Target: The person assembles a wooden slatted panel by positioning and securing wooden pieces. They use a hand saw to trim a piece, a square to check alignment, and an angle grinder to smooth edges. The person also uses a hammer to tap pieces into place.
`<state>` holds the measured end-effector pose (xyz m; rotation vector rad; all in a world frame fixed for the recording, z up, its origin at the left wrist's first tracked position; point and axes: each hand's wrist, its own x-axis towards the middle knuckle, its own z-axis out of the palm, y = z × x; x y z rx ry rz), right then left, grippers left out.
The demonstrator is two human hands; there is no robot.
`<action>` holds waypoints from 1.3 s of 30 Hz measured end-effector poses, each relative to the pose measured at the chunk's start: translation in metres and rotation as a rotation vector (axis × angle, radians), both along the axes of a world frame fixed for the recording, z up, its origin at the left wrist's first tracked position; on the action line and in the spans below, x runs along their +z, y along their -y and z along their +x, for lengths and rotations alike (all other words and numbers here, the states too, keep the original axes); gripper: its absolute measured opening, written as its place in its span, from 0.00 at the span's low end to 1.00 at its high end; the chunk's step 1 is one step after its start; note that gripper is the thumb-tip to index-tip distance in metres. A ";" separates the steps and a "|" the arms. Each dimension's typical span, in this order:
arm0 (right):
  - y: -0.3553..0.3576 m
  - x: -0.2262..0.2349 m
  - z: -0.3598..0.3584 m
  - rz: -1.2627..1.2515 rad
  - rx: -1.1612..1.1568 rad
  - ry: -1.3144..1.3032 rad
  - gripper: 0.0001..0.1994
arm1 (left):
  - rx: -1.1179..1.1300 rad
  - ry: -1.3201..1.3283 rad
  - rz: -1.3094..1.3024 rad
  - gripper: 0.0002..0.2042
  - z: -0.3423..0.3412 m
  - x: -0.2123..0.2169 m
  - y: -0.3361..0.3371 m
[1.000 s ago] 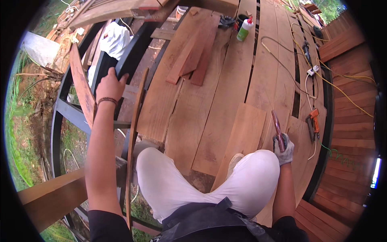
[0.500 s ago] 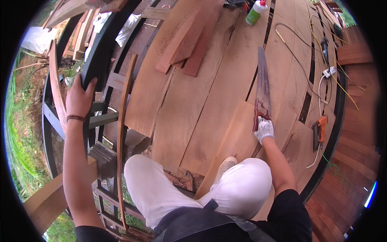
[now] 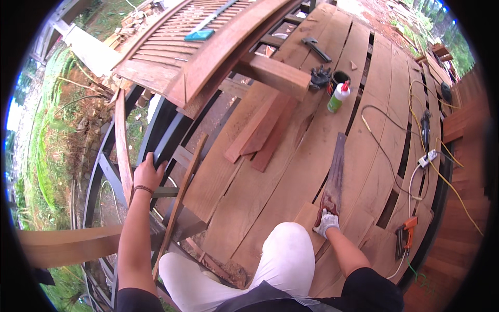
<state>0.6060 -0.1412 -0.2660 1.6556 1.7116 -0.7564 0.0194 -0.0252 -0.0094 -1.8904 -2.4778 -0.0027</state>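
Observation:
My bare left hand (image 3: 148, 174), with a beaded bracelet at the wrist, is closed over the edge of a black metal beam (image 3: 170, 129). On the right, my right hand (image 3: 326, 223) wears a whitish glove and is wrapped round the handle of a handsaw (image 3: 335, 174). The saw's long, darkened blade points away from me over the wooden boards. Beneath the handle lies a short lighter board (image 3: 303, 214). Several reddish wood offcuts (image 3: 254, 136) rest on the boards between my hands.
Gaps run between the floor boards (image 3: 280, 192). A glue bottle (image 3: 337, 99), black gloves (image 3: 320, 77) and a hammer (image 3: 316, 49) lie farther off. At right are cables, a power strip (image 3: 427, 158) and an orange nail gun (image 3: 406, 236). Open framing lies at left; a slatted panel (image 3: 166, 47) stands beyond.
My view has tilted up and leftward, bringing the slatted panel, hammer and black gloves into sight. My left hand still holds the beam, and my right hand still holds the saw.

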 end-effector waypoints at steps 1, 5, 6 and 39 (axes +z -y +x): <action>0.004 -0.009 0.006 0.026 0.000 -0.010 0.57 | 0.000 0.025 -0.008 0.23 0.004 0.000 -0.005; 0.004 -0.019 0.001 0.053 -0.052 0.046 0.50 | 0.026 0.020 -0.046 0.23 0.013 0.011 -0.011; 0.002 -0.027 0.004 0.014 -0.084 0.041 0.50 | 0.002 0.028 -0.041 0.23 0.012 0.009 -0.013; -0.041 0.178 0.008 0.805 -0.327 -0.024 0.13 | -0.092 0.399 0.479 0.32 -0.003 0.024 0.005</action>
